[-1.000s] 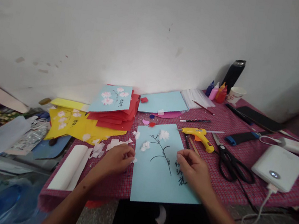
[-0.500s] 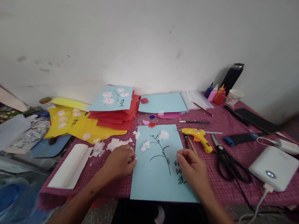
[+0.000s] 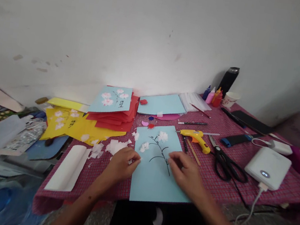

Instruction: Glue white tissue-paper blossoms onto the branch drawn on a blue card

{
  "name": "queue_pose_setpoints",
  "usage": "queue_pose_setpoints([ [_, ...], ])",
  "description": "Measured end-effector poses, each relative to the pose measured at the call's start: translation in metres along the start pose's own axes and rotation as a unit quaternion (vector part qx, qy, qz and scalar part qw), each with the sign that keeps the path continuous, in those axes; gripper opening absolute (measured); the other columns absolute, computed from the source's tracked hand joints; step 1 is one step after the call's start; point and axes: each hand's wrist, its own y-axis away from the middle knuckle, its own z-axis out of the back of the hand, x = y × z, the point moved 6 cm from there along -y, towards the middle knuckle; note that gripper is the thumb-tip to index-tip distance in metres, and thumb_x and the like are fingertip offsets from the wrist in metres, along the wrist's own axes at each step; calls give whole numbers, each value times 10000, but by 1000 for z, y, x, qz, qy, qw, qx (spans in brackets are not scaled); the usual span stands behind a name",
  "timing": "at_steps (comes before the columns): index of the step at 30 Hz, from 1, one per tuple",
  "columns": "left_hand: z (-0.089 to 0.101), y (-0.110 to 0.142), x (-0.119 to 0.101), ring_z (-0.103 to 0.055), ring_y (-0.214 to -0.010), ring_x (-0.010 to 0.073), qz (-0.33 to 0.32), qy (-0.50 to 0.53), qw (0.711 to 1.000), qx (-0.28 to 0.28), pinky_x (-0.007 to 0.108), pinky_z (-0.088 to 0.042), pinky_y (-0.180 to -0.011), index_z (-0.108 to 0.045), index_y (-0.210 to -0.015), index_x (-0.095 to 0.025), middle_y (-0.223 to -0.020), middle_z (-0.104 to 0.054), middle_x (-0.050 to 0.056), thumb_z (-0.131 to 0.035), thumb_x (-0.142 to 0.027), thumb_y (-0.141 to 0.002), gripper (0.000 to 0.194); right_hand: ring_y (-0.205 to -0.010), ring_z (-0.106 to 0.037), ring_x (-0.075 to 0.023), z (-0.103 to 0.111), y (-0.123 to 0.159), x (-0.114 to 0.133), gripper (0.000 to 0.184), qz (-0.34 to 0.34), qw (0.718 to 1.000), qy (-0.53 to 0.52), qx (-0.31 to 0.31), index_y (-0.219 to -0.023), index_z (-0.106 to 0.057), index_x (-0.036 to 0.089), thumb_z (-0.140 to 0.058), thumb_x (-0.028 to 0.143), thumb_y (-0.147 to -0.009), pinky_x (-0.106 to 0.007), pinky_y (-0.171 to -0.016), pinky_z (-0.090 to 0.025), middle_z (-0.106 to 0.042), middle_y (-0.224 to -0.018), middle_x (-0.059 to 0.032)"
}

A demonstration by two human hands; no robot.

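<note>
Both your hands have drawn inward since a moment ago: your left hand [image 3: 124, 163] now reaches over the left edge of the light-blue sheet [image 3: 151, 188], your right hand [image 3: 186, 172] beside the inked branch [image 3: 164, 154]. Your left thumb and forefinger nearly meet; your right fingers curl loosely. You can't tell whether either pinches anything. Your sheet lies flat at the table's front edge [image 3: 122, 187], bearing white paper blossoms [image 3: 162, 136], near the yellow glue gun [image 3: 197, 137].

Light-blue sheet [image 3: 150, 186], flat on the desk [image 3: 119, 187], left of the yellow glue gun [image 3: 195, 137]; on it a thin black drawn branch [image 3: 161, 151], fuller white blossom [image 3: 162, 136] nearer the glue gun, smaller white blossom [image 3: 144, 147] farther from it.
</note>
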Motion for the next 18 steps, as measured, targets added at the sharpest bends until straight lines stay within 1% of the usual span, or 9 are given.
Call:
queue_pose_setpoints([
  [2, -1, 1, -9, -581, -810, 166, -30, 12, 999, -4, 294, -423, -757, -649, -818, -186, -807, -656, 17, -589, -189, -882, 87, -707, -596, -149, -17, 2, 15, 101, -1, 998, -9, 68, -944, -643, 216, -562, 223, -883, -279, -676, -470, -665, -866, -21],
  [3, -2, 2, -14, -584, -822, 167, -41, 20, 999, -7, 295, -426, -765, -654, -832, -188, -819, -662, 19, -591, -187, -884, 81, -685, -588, -141, -25, 3, 20, 108, -16, 996, -22, 88, -951, -639, 218, -565, 209, -872, -269, -650, -465, -665, -863, -15],
  [6, -4, 5, -22, -592, -835, 167, -57, 47, 997, -18, 294, -432, -772, -661, -849, -197, -832, -673, 20, -594, -191, -893, 80, -646, -581, -130, -46, 6, 26, 110, -55, 990, -50, 118, -944, -632, 214, -597, 202, -840, -256, -614, -457, -670, -847, -2],
  [8, -5, 8, -25, -597, -831, 163, -60, 66, 996, -25, 291, -433, -775, -665, -848, -202, -831, -681, 16, -594, -197, -899, 88, -647, -581, -134, -55, 7, 26, 83, -64, 989, -54, 120, -911, -635, 210, -596, 200, -837, -257, -615, -451, -661, -800, 5],
  [11, -8, 11, -27, -604, -827, 155, -51, 87, 994, -32, 284, -436, -774, -673, -848, -202, -840, -687, 11, -598, -185, -891, 88, -675, -584, -143, -59, 8, 27, 68, -55, 991, -52, 107, -841, -644, 207, -578, 189, -849, -264, -639, -446, -644, -749, 8],
  [14, -12, 13, -25, -607, -796, 146, -12, 110, 993, -32, 269, -442, -746, -672, -829, -197, -826, -682, 4, -611, -163, -863, 77, -715, -601, -152, -59, 9, 29, 88, -38, 993, -51, 96, -823, -656, 207, -578, 181, -855, -272, -673, -450, -655, -765, 2],
  [18, -16, 14, -20, -616, -780, 141, 39, 155, 987, -35, 260, -467, -738, -678, -892, -200, -848, -695, -1, -619, -157, -836, 92, -725, -612, -148, -59, 11, 30, 100, -24, 994, -66, 87, -862, -671, 212, -579, 171, -864, -270, -682, -460, -669, -796, 0],
])
